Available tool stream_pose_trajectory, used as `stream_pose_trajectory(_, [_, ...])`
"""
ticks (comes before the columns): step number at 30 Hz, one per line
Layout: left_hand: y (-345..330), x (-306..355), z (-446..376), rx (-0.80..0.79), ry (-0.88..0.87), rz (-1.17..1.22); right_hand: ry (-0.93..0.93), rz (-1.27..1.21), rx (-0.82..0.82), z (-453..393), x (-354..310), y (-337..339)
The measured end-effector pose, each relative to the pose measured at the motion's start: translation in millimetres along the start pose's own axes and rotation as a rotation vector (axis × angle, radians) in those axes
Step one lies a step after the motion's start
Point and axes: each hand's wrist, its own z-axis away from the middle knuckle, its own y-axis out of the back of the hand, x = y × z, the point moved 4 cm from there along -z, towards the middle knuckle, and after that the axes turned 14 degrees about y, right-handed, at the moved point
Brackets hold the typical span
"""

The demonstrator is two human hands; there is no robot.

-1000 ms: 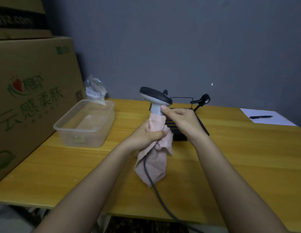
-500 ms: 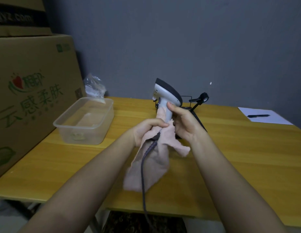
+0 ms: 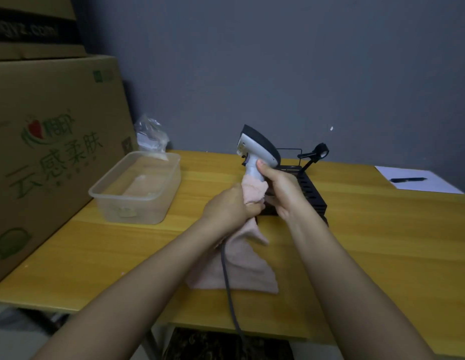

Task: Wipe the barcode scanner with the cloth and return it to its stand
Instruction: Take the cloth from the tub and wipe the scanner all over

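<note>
Main risk: the cable [image 3: 227,276] hangs down from the scanner [image 3: 256,149] over the table [image 3: 382,242] edge below both wrists, so w/ a hard rub it could snag or tug the handle out of the grip, & the loose cloth [image 3: 241,258] tail could drag. Right hand [image 3: 283,193] is curled tight round the handle, thumb up just under the head; left hand [image 3: 231,209] is closed on cloth bunched round the handle's lower part. Stand [image 3: 310,188] sits just behind the right hand, empty I think.

Grey-blue wall [image 3: 278,61]; yellow wooden table [image 3: 382,242]; dim light.
</note>
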Motion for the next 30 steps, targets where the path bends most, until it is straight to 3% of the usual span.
stream_pose_trajectory(1, [6.0,3.0,6.4,0.135,-0.019,-0.175,0.008,0.015,0.023,-0.4,-1.2,-1.2])
stream_pose_trajectory(3, [11.2,4.9,12.7,0.150,-0.069,-0.138,0.038,0.032,0.070,-1.8,-6.1,-3.2])
stream_pose_trajectory(9, [29.4,-4.6,0.4,-0.412,0.167,0.982,-0.025,-0.038,0.078,1.8,-7.9,-4.7])
stream_pose_trajectory(11, [22.1,0.7,3.7,-0.612,0.223,1.156,-0.018,-0.038,0.070,3.1,-3.4,-8.0])
stream_pose_trajectory(12, [20.1,3.7,2.2,-0.640,0.222,1.195,-0.014,-0.039,0.077,4.9,-1.8,-9.9])
stream_pose_trajectory(18, [16.1,22.9,16.2,-0.547,0.142,1.182,0.069,0.078,0.154,14.7,2.5,-8.2])
stream_pose_trajectory(21, [7.3,32.1,28.5,-0.492,0.136,1.297,0.131,0.158,0.157,21.6,7.0,-11.4])
stream_pose_trajectory(27, [3.0,18.4,14.5,-0.443,0.253,1.395,0.279,0.394,-0.166,39.5,4.3,-22.2])
stream_pose_trajectory(30, [2.5,13.9,8.9,-0.413,0.245,1.343,0.359,0.390,-0.219,48.8,3.8,-20.4])
